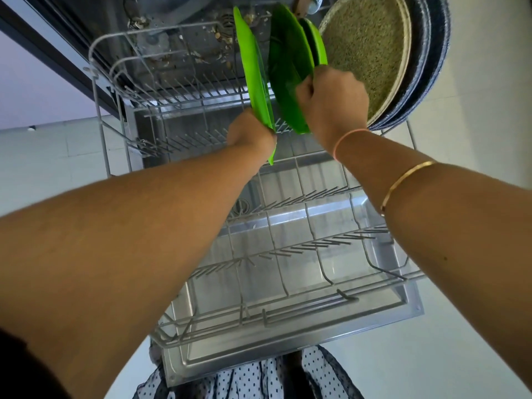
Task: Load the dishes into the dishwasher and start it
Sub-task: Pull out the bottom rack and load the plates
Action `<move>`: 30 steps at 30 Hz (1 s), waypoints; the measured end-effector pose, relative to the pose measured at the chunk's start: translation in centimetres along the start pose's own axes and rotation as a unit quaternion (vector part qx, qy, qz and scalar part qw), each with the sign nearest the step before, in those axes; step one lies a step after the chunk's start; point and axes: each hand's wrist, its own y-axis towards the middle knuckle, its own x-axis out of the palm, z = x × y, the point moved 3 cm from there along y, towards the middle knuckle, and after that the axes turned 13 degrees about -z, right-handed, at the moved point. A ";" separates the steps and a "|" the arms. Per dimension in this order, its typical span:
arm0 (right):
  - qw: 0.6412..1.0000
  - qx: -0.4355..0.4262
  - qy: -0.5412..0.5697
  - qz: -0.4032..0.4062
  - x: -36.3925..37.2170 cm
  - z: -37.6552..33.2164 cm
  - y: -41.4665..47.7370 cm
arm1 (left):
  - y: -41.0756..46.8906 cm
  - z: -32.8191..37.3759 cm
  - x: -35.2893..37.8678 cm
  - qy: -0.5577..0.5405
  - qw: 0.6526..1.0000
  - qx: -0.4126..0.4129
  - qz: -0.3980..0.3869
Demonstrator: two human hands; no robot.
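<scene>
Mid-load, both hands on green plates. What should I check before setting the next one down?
1. Left hand grips the left green plate at its lower edge: ok.
2. Right hand grips the middle green plate: ok.
3. Gap between those two plates: ok.
4. Left green plate seated between tines: cannot tell; the hand hides that.
5. Free tines in the rack nearer you: ok.
6. Dishwasher floor free of scraps: not ok.
</scene>
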 end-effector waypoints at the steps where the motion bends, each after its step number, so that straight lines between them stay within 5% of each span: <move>1: 1.000 -0.005 -0.009 0.011 -0.3 0.2 -0.2 | 0.0 0.0 0.0 0.003 1.000 0.002 0.005; 6: 0.998 -0.014 -0.008 0.053 -1.1 1.3 -1.0 | 0.0 -0.1 0.0 0.025 1.000 0.012 0.012; 21: 0.989 0.024 0.074 -0.126 8.1 2.0 -2.0 | 0.2 -0.7 0.4 0.030 0.999 0.016 0.000; 30: 0.985 0.031 0.161 -0.048 8.0 2.0 -3.9 | 0.1 0.7 1.8 0.083 0.992 -0.014 -0.093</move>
